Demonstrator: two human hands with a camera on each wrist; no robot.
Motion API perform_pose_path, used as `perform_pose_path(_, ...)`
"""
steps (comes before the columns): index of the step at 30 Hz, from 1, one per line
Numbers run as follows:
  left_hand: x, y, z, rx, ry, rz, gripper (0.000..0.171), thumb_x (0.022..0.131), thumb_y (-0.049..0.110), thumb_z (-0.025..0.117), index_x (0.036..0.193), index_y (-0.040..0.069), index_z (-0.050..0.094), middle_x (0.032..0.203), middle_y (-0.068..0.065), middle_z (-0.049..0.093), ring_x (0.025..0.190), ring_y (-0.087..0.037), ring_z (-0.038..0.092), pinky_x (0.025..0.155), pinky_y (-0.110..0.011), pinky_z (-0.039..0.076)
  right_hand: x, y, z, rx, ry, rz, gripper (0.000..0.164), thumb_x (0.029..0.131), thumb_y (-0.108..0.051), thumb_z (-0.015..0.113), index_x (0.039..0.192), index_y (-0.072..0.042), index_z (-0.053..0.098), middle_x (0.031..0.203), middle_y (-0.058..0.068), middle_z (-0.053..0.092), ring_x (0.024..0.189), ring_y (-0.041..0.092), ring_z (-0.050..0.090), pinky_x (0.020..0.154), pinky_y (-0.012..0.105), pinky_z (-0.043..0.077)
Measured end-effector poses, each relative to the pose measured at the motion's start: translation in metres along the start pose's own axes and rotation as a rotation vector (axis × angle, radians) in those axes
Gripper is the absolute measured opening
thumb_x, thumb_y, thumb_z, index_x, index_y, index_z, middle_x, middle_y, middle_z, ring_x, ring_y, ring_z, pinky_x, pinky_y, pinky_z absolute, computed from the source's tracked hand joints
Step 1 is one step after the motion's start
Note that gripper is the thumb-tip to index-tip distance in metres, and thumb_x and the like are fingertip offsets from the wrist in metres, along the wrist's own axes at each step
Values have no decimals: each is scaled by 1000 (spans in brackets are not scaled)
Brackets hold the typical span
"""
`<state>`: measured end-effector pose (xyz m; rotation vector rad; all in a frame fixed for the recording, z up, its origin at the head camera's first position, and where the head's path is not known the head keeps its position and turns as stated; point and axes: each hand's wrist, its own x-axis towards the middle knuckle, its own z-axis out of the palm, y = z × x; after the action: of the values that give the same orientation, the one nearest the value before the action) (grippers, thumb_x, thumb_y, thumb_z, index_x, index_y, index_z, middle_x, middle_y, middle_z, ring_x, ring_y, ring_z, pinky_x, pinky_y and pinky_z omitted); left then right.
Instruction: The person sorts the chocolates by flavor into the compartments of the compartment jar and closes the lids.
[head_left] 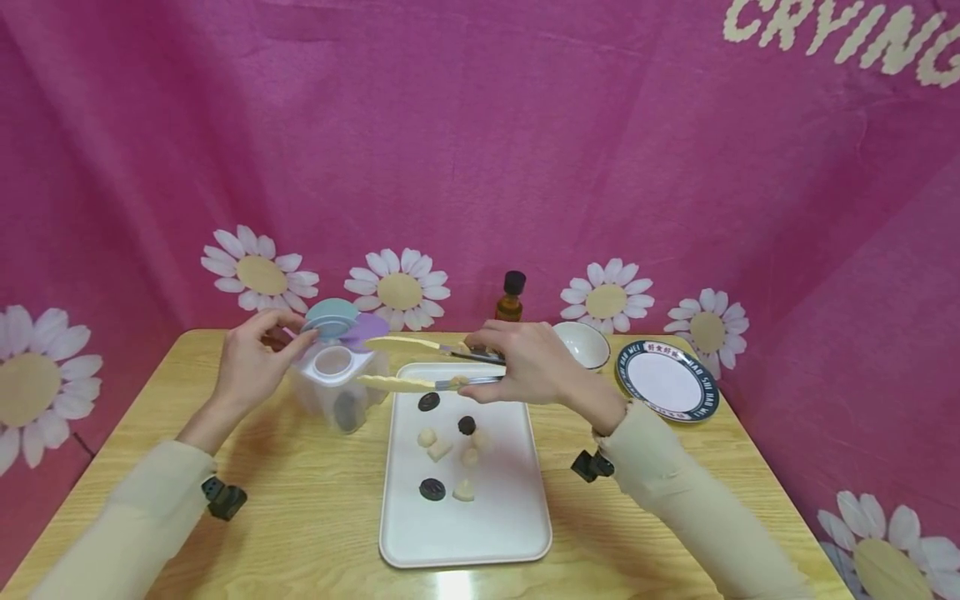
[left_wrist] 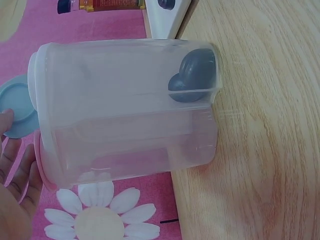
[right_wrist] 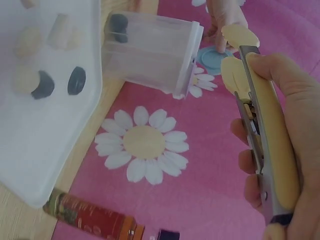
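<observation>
as i see it remotely, the worktop (head_left: pixel 300 508) carries a white tray (head_left: pixel 498 521) and, just left of it, a translucent container (head_left: pixel 321 393). right grip (head_left: pixel 528 362) holds yellow-tipped tongs (head_left: pixel 401 383), tips parted, near the container's open mouth. left grip (head_left: pixel 258 354) pinches its raised teal lid (head_left: pixel 330 313). dark lumps (left_wrist: pixel 197 75) sit at the container's bottom, small pale pieces (head_left: pixel 440 450) on the tray.
</observation>
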<state>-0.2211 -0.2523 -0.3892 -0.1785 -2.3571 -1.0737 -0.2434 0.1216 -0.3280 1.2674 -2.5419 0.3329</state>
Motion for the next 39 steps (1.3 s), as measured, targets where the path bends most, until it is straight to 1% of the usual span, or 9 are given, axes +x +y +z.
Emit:
perform_pose_path(3,0,0,0,3,-8,-3,20,94,15,80,110,4,73,98,-14,74,75,5,54,69,-6,44,-14,3,-6,-5,2,23,57,79,-56,84,117,-15,77,97,-3,74,67,5,53,55,19,37)
perform_pose_path(7,0,1,1,7,-17,-10,21,95,17,80,111,4,73,99,-13,74,76,3,54,70,-8,43,-33,6,-10,-1,2,61,61,76,-57,85,118,-14,76,106,1,78,71,7,58,57,21,40)
perform_pose_path(14,1,1,-1,9,-18,-8,21,96,17,79,111,4,73,98,-13,73,77,1,53,70,-8,43,-65,11,3,-15,-37,95,66,74,-61,86,119,-14,75,107,-2,79,78,6,64,63,21,47)
perform_pose_path(18,1,1,-1,12,-17,-5,20,95,16,79,110,4,73,97,-13,73,76,1,54,70,-8,43,-80,11,11,-19,-79,87,65,74,-63,85,118,-16,74,108,-2,79,72,3,58,61,18,43)
perform_pose_path(22,1,1,0,13,-15,-8,20,95,17,80,110,4,73,97,-13,74,76,2,54,70,-8,43,-93,8,16,5,-149,75,63,76,-63,83,118,-17,74,105,-5,76,68,-2,49,57,15,38)
perform_pose_path(24,1,0,-1,13,-13,-11,21,95,17,80,110,4,73,98,-13,74,76,2,54,70,-8,43,-98,6,18,14,-183,74,61,76,-62,84,118,-18,75,100,-8,73,67,-4,47,55,14,36)
perform_pose_path(28,1,0,-1,14,-11,-13,21,95,18,80,110,4,73,98,-13,74,77,2,54,71,-7,43,-106,1,23,20,-232,53,57,76,-56,86,117,-18,75,98,-10,71,67,-5,47,55,13,36)
perform_pose_path(35,0,1,-1,14,-14,-13,22,95,18,79,111,4,73,97,-13,74,77,2,54,71,-7,43,-111,-5,33,-3,-271,-11,50,79,-51,85,115,-18,75,98,-9,71,70,-5,49,56,13,38)
perform_pose_path(39,0,2,-1,13,-12,-9,21,95,18,80,110,4,73,97,-13,73,76,2,54,71,-7,43,-111,-7,36,-14,-284,-39,47,81,-50,84,115,-19,76,97,-10,70,68,-5,47,54,13,35)
